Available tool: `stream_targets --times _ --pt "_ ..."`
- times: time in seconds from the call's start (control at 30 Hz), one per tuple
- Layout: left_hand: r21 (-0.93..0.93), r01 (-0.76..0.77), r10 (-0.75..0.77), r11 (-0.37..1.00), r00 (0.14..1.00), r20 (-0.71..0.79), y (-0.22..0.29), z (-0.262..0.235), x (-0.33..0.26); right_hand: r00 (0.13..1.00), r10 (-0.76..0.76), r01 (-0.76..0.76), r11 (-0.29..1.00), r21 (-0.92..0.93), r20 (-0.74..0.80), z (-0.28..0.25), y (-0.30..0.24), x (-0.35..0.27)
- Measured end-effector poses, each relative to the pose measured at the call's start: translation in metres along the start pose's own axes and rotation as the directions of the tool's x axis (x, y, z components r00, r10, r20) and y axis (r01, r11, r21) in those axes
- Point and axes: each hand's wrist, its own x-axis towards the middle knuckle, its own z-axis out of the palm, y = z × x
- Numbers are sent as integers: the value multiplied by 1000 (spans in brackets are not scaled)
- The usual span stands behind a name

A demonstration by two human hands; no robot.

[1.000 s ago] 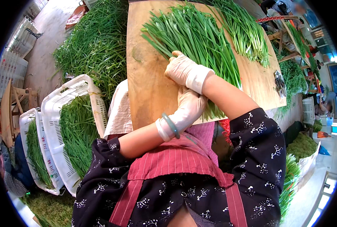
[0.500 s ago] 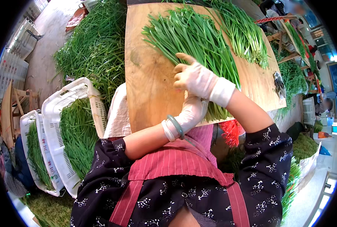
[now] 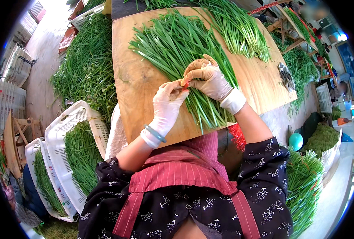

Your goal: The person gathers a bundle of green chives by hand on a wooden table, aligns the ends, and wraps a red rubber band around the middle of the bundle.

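Observation:
A large bundle of green chives point(image 3: 173, 44) lies slantwise on the wooden board point(image 3: 141, 95), its leafy ends far left and its cut stems near me. Over the stems my hands, both in thin whitish gloves, meet at the fingertips. My left hand point(image 3: 167, 104) pinches a bit of red tie point(image 3: 185, 85) at the bundle's left side. My right hand point(image 3: 209, 79) rests across the bundle, its thumb and forefinger closed on the same tie. How far the tie runs around the stems is hidden. A bunch of red strands point(image 3: 237, 134) hangs at the board's front edge.
More chives point(image 3: 240, 36) lie at the board's far right, with a dark crumpled item point(image 3: 286, 77) near its right edge. White crates point(image 3: 57, 139) of chives stand at left, below a loose green heap point(image 3: 85, 71). A teal ball point(image 3: 296, 141) is at right.
My hands have uncrossed. The left one came up and over to the bundle's left side, and both fingertips now pinch the red tie. The board and bundle have shifted left in view.

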Motion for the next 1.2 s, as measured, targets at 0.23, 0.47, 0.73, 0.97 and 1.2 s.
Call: stream_targets --times 0.23,0.47,0.73,0.97,1.2 --pt "139 -88 92 986 995 -25 -15 15 7 989 141 -145 985 -94 -42 4 2 -6" --pt "-560 304 -375 771 927 -12 -14 14 6 988 145 -124 942 -312 46 15 3 -18" --pt "-2 -106 106 994 993 -51 -20 21 8 980 162 -189 932 -308 -111 38 8 -25" --pt "-77 73 -74 994 997 -11 -21 12 15 851 -33 -16 996 -90 -524 -37 38 -39" --pt "-149 195 -191 969 981 44 -9 13 19 824 562 -560 792 -244 -69 -37 119 -148"
